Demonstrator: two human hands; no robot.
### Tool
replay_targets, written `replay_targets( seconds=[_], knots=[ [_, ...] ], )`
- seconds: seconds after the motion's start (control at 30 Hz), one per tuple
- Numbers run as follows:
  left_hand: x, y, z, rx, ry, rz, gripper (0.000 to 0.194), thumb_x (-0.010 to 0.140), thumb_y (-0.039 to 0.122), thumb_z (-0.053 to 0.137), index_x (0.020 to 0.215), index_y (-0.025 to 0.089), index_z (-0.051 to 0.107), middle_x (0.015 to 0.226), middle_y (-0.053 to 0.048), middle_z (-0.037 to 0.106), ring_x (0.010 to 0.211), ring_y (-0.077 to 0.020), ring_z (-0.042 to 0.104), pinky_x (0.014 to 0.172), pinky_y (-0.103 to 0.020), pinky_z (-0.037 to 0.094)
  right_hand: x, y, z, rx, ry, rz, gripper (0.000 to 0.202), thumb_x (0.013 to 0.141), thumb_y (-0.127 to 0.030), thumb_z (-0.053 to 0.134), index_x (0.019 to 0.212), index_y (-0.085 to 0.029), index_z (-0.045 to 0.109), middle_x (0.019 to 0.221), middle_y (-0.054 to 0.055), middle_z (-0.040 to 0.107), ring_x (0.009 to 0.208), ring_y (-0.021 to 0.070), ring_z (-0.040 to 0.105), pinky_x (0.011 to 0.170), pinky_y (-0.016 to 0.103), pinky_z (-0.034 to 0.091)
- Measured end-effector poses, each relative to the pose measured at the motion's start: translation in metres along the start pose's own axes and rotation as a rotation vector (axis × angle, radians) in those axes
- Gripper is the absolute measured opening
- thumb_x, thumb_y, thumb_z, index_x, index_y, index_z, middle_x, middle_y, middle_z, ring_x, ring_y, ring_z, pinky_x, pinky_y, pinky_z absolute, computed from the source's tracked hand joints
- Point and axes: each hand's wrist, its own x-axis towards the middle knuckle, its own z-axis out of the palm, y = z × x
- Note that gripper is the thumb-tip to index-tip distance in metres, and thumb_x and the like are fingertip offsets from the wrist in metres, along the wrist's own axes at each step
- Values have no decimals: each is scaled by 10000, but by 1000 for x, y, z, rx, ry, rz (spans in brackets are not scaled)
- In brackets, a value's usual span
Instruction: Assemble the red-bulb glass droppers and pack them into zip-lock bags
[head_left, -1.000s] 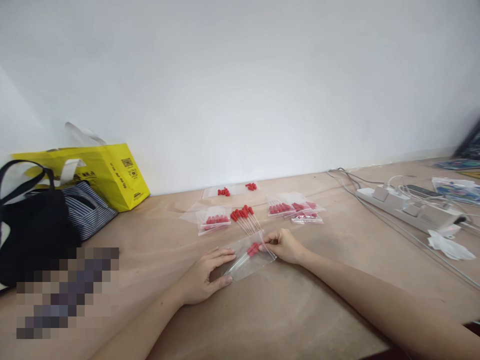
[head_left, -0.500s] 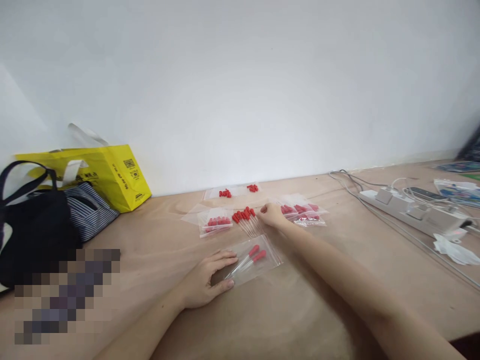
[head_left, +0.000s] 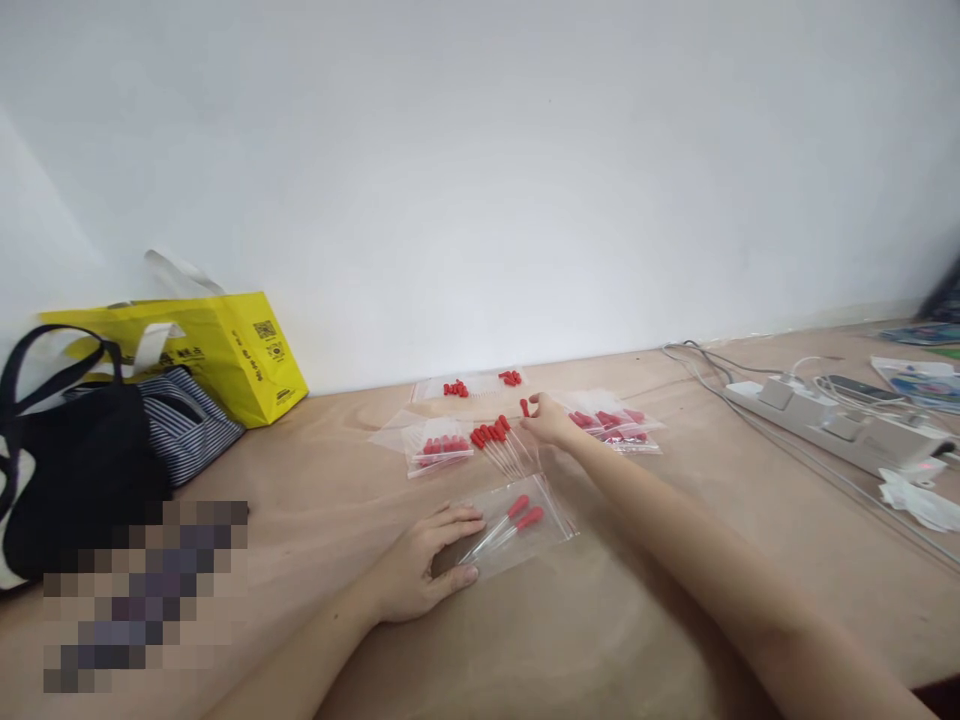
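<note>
My left hand (head_left: 431,565) rests with fingers apart on the left edge of a clear zip bag (head_left: 551,530), which holds two droppers (head_left: 517,507) with red bulbs. Beyond that bag, my right hand (head_left: 549,422) is closed on a red-bulbed dropper (head_left: 525,408), its bulb showing left of the fingertips. Just left of this hand lies a fan of several loose droppers (head_left: 491,433). A bag of droppers (head_left: 442,446) sits left of the fan, and more bagged droppers (head_left: 611,425) are on the right.
Near the wall, small red bulbs (head_left: 455,388) lie on clear plastic. At the left stand a yellow bag (head_left: 255,370), a striped pouch (head_left: 187,425) and a black bag (head_left: 82,460). A power strip (head_left: 840,430) with cables and crumpled white tissue (head_left: 919,500) are at the right.
My right hand has lifted slightly, and a dropper now stands out at its fingertips, apart from the fan. My left hand stays on the bag. The view has shifted slightly.
</note>
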Motion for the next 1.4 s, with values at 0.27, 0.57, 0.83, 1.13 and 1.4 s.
replay_targets(
  seconds=[0.27,0.57,0.83,1.13,1.4],
  knots=[
    [4,1,-1,-1,6,9,417,806,394,487,1197,253,463,1265,-28,469,1185,-213,385,1033,-420,229,-81,25,-46,448,88,-24,464,673,-264,528,1102,-201,364,571,-85,436,418,87,456,413,225,384],
    [5,-4,3,14,10,11,437,806,411,482,1212,253,443,1270,-31,464,1190,-223,377,1032,-427,217,-107,27,-27,847,-50,223,232,708,-271,533,902,-216,418,629,-28,539,534,110,552,539,272,485],
    [6,-3,3,45,8,13,435,814,404,473,1214,237,437,1275,-41,456,1193,-214,374,1031,-417,227,-115,30,-31,551,-391,76,253,613,-290,663,812,-141,614,561,-36,549,442,48,440,443,186,369],
    [5,0,3,41,13,15,424,809,392,483,1195,219,460,1264,-49,469,1185,-216,388,1030,-422,224,-114,30,-26,471,-502,-28,229,557,-274,702,718,-131,625,653,11,632,515,75,512,473,185,388],
    [6,-4,5,45,23,9,398,820,373,474,1188,220,466,1262,-44,470,1185,-205,386,1032,-411,228,-113,38,-14,423,-420,-64,222,529,-334,716,592,-136,636,558,-3,607,469,76,477,452,192,366]
  ],
)
